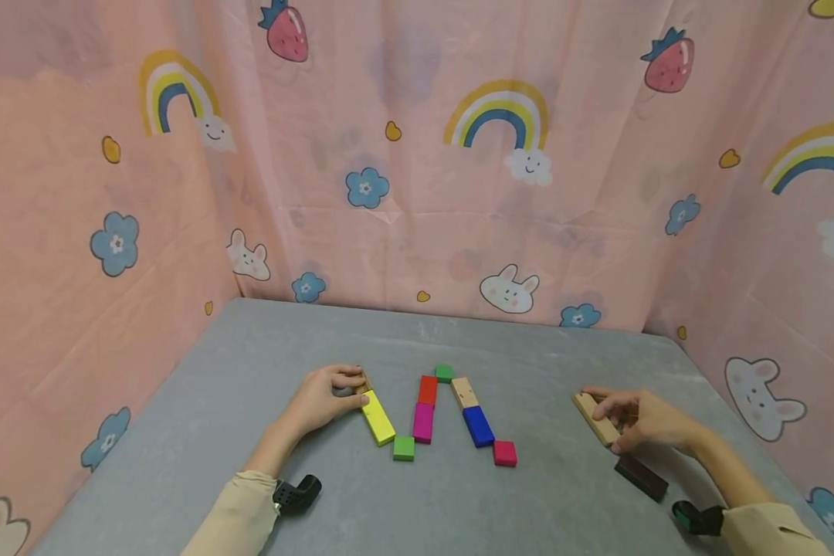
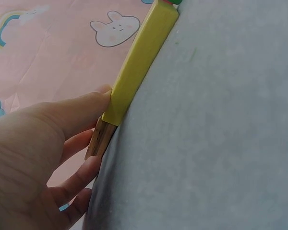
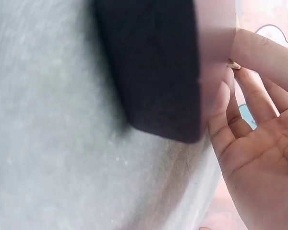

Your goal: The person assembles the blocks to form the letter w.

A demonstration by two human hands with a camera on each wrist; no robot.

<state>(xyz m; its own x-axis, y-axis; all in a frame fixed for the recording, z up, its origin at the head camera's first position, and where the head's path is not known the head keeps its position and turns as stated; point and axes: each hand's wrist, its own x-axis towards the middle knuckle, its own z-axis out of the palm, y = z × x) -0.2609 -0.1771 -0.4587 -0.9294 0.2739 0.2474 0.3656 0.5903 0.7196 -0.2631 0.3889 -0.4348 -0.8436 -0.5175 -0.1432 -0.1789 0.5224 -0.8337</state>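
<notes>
On the left of the table, my left hand holds a brown wooden block between thumb and fingers. That block meets the upper end of a yellow block, and the thumb touches the yellow side. Over on the right, my right hand grips a light wooden block, fingers at its far end and thumb at its near end. A dark block lies just nearer than this hand and fills much of the right wrist view, partly covering the fingers there.
From the yellow block a zigzag row continues through a light green block, magenta block, red block, green block, pale wooden block, blue block and crimson block. Pink patterned curtains border the grey table.
</notes>
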